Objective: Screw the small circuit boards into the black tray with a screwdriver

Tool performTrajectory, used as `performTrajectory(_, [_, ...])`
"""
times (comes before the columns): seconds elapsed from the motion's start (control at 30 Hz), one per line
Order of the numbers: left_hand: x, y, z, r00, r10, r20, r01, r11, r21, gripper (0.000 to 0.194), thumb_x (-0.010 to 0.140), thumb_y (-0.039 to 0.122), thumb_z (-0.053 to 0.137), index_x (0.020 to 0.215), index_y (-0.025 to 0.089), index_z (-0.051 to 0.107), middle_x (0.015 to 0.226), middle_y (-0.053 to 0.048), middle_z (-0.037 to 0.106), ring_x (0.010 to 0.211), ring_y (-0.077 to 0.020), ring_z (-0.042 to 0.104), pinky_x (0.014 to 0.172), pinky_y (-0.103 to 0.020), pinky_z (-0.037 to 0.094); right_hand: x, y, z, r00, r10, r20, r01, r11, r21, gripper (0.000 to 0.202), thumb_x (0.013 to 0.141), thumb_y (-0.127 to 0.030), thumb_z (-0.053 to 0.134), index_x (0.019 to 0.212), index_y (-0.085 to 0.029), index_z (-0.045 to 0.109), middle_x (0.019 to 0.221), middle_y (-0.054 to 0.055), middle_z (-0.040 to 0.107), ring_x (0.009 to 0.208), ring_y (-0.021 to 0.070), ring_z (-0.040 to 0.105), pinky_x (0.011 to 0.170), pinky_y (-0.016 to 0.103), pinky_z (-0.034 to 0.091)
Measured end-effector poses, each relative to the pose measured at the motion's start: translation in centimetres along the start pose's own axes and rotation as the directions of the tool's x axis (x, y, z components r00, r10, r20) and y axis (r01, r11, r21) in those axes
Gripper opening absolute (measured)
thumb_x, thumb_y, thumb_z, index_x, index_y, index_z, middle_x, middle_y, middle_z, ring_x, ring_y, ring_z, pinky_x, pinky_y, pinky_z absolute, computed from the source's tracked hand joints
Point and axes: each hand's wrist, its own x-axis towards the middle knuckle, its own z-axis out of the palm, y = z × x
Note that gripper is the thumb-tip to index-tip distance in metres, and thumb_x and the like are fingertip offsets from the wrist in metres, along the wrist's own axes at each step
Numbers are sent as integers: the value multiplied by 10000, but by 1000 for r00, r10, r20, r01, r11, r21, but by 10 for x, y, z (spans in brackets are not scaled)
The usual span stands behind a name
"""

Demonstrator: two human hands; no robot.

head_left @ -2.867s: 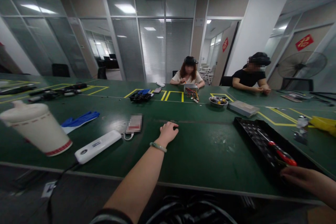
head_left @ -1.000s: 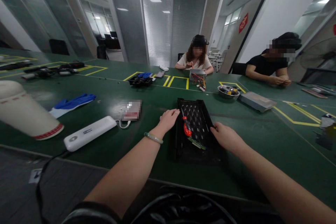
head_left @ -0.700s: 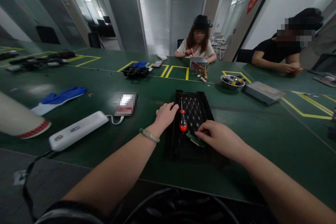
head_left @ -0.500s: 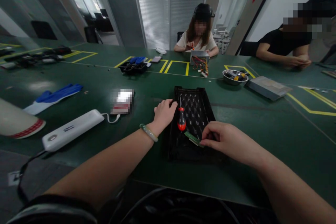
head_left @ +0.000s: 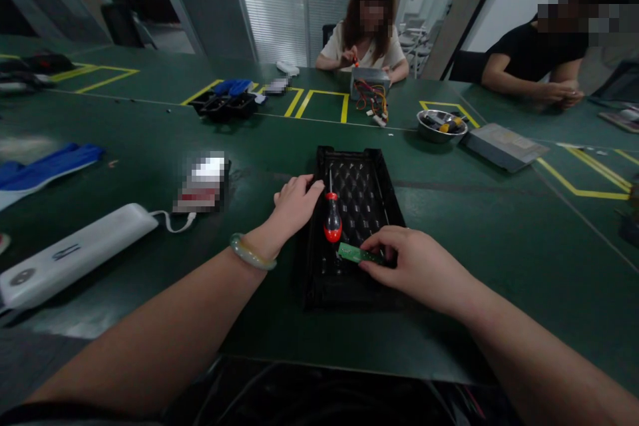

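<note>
A black plastic tray (head_left: 392, 193) with a patterned floor lies in front of me. My left hand (head_left: 298, 203) is closed over its left rim, fingers bent around the edge. Inside the tray, along its left side, rests a red-and-black screwdriver (head_left: 333, 219) with its shaft toward the far end. Low over the near half of the tray, my right hand (head_left: 407, 254) pinches a small green circuit board (head_left: 352, 253) between thumb and fingers. The board's right end is hidden by the fingers.
To the left are a white power bank (head_left: 82, 246), a cabled phone (head_left: 202, 183) and a blue glove (head_left: 50, 163). Farther off stand a dark parts tray (head_left: 224, 106), a metal bowl (head_left: 442, 128) and a grey metal panel (head_left: 506, 146). Two people sit across the table.
My right hand has turned the circuit board so more of its green face shows. My left hand stays at the tray's rim. The view has tilted down and shifted.
</note>
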Motion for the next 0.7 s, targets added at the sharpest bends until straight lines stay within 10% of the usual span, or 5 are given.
performTrajectory(0.47, [-4, 1, -6, 998, 14, 61, -13, 1000, -14, 573, 974, 562, 314, 1389, 232, 530, 1424, -115, 551, 1378, -309, 448, 1166, -559, 279, -15, 15, -12, 924, 20, -381, 13, 996, 85, 210, 873, -381, 714, 1071, -311, 705, 923, -45, 705, 788, 119, 644, 735, 276, 499])
performTrajectory(0.7, [-5, 1, -5, 998, 5, 65, -3, 1000, -17, 564, 975, 570, 320, 1391, 248, 522, 1422, -118, 544, 1373, -314, 447, 1163, -539, 283, -9, 21, -10, 941, -6, -338, 49, 992, 119, 226, 904, -372, 693, 1119, -306, 708, 983, -11, 680, 828, 125, 635, 758, 273, 512])
